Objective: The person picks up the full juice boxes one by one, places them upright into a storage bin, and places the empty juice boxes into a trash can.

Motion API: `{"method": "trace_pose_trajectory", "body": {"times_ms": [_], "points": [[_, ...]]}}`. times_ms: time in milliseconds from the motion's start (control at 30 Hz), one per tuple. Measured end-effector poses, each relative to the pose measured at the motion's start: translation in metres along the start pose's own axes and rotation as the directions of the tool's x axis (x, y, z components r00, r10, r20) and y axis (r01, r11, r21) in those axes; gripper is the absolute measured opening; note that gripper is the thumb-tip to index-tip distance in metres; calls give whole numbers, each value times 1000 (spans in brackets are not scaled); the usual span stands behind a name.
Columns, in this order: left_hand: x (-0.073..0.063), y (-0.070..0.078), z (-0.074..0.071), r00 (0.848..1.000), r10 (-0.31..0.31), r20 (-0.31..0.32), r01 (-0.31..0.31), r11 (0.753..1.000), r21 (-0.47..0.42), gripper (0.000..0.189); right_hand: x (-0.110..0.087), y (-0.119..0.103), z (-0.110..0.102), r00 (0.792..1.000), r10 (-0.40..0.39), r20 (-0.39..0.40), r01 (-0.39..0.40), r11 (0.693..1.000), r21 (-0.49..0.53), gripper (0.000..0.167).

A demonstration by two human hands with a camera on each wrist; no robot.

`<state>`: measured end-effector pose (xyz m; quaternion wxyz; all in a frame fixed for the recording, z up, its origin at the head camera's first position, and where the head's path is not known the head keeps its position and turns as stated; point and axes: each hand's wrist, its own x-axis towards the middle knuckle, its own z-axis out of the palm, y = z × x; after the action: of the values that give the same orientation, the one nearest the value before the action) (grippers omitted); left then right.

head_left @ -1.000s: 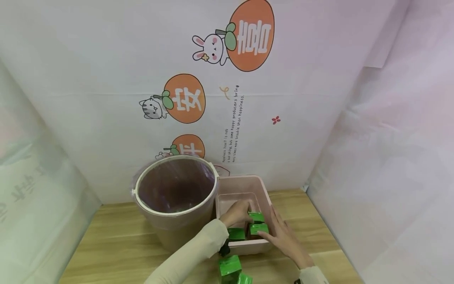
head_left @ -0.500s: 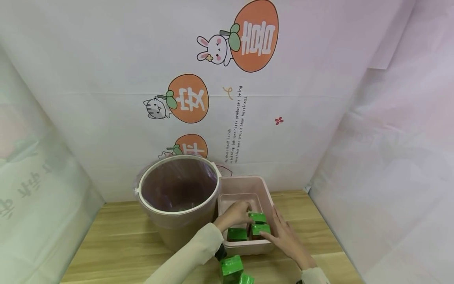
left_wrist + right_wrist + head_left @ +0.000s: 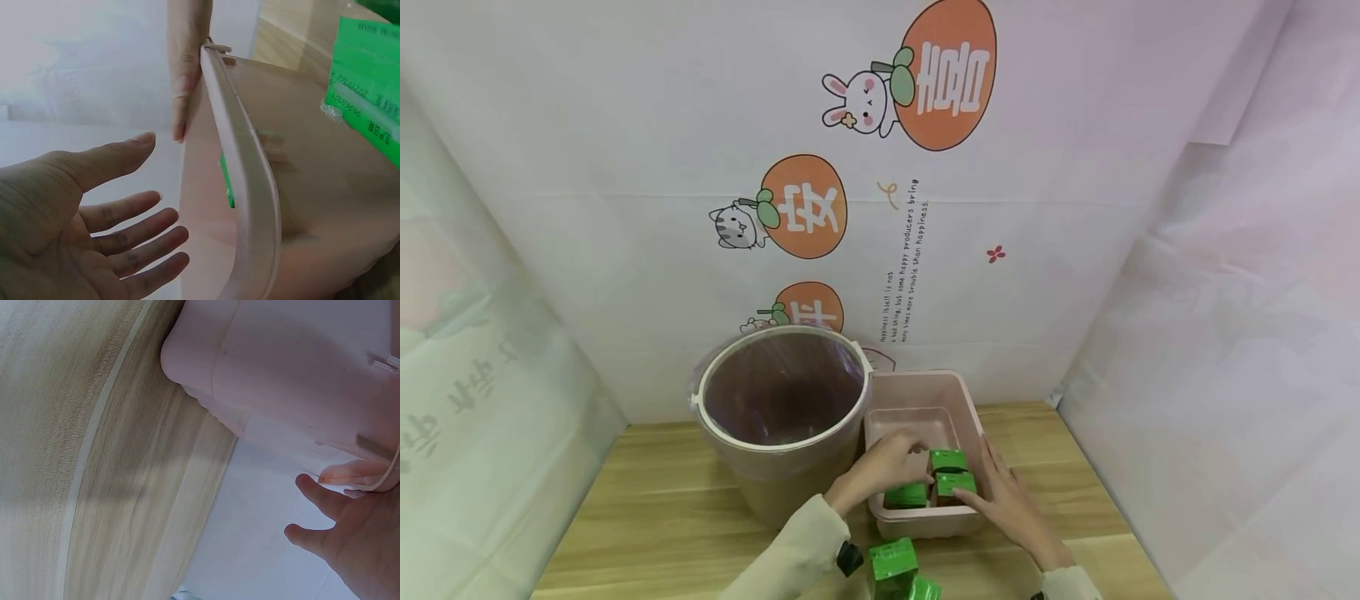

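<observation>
Loading seems underway: the left hand [image 3: 887,462], relaxed and empty, hovers over a pale-pink rectangular plastic tub [image 3: 925,523]; two glossy green boxes [image 3: 893,561] on the worktop [image 3: 662,517] probably need fetching next; three matching boxes [image 3: 956,484] sit inside; the straight-fingered right hand [image 3: 1011,507] touches the rim.

Makeshift booth [image 3: 1240,350], w/ printed sheets [image 3: 1060,192] on 3 sides of wood-grain tbl. [image 3: 647,500]
</observation>
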<state>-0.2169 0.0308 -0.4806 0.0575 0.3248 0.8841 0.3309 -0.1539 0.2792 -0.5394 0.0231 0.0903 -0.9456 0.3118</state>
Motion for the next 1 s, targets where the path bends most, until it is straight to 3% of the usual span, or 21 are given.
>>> {"method": "trace_pose_trajectory", "body": {"times_ms": [300,533,800,1000], "points": [[-24,9,-11,999,21,-37,-22,999,-29,43,0,0,-1,1000,-9,-1,9,1000,-11,104],[-44,10,-11,999,-11,-41,8,997,-83,44,1,-1,0,1000,-6,10,6,1000,-16,104],[-65,6,-11,993,57,-107,-76,982,-174,28,-1,-1,-1,1000,-10,7,10,1000,-13,104],[-77,3,-9,991,58,-119,-83,971,-225,27,-1,-2,-2,1000,-4,17,4,1000,-11,104]]}}
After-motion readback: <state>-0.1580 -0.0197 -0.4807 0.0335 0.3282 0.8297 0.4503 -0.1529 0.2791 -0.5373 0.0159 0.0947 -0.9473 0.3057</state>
